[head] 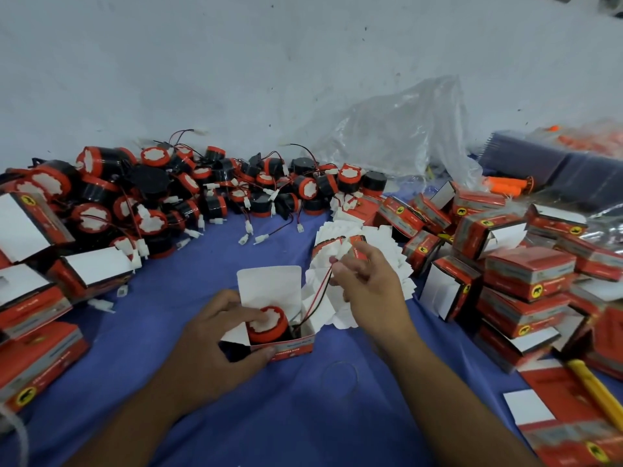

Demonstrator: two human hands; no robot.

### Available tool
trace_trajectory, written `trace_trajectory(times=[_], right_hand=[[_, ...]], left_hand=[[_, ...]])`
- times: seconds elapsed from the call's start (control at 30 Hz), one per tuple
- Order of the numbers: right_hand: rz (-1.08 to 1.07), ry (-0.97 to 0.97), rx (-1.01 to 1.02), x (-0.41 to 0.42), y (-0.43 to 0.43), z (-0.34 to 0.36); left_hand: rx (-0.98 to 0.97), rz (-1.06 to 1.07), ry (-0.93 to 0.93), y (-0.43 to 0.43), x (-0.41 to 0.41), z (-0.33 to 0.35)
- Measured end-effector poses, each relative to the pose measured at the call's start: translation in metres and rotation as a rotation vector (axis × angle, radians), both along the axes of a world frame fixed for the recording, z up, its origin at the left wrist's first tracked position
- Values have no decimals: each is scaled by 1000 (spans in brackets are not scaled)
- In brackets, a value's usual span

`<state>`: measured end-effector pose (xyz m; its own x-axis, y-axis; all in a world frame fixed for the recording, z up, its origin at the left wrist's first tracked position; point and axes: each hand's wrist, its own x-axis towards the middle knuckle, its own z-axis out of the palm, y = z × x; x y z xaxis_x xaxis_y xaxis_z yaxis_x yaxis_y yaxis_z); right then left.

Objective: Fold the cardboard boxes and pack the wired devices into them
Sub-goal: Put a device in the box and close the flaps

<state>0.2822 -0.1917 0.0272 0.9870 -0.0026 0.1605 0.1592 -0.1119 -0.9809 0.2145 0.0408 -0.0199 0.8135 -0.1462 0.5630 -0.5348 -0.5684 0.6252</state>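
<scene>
Now: left hand grips box, fingers pressing device seated inside. Right hand pinches connector just above; wire trails down. Best coil wire beside device before closing flaps.

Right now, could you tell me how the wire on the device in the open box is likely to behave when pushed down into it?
Probably floppy: the thin wire bends loosely between the right hand pinching it and the device. Being so thin, it is likely almost weightless. It may spring back out of the open box unless coiled first.
</scene>
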Motion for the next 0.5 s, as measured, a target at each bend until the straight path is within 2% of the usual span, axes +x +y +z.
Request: trace_trajectory(times=[0.1, 0.2, 0.33, 0.5], right_hand=[[22, -105, 128, -2, -2, 8], [111, -238, 103, -8, -2, 13], [269, -334, -108, -21, 3, 13], [279, -522, -527, -25, 8, 3]], left_hand=[[4, 10, 5, -1, -1, 1], [1, 11, 17, 0, -2, 1], [27, -1, 21, 0, -1, 1], [3, -28, 29, 1, 1, 0]])
